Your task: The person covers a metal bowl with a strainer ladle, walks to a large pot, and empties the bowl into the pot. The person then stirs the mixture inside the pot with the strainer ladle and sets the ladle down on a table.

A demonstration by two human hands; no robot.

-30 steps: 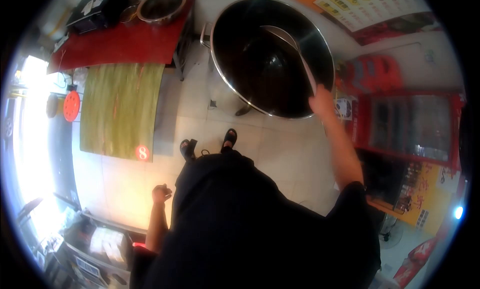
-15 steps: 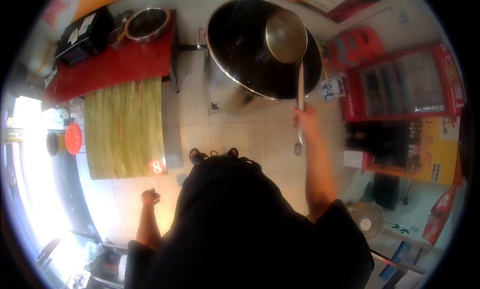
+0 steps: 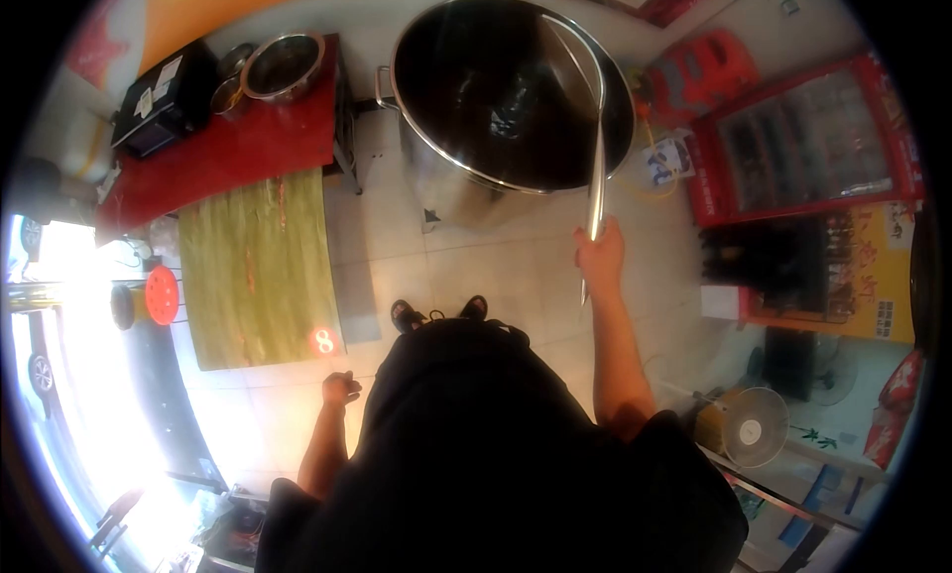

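My right hand [image 3: 602, 256] is wrapped round the handle of a large metal ladle [image 3: 597, 167]. The ladle's bowl is tilted on its side over the right part of a big steel pot [image 3: 458, 164], which holds dark liquid [image 3: 511, 107]. My left hand [image 3: 340, 387] hangs beside my body at the lower left, with its fingers curled and nothing visible in them. It is nearest to the green table [image 3: 260, 276] marked with an 8.
A red table [image 3: 228, 162] at the upper left carries a black box [image 3: 164, 97] and metal bowls [image 3: 283, 67]. Right of the pot stand red stacked items [image 3: 704, 72] and a red-framed glass cabinet [image 3: 808, 142]. A round fan-like object [image 3: 754, 429] is lower right.
The ladle's bowl has turned from facing up to on its side over the pot. Since the earliest frame, my right hand has moved back from the rim towards my body. The view has shifted.
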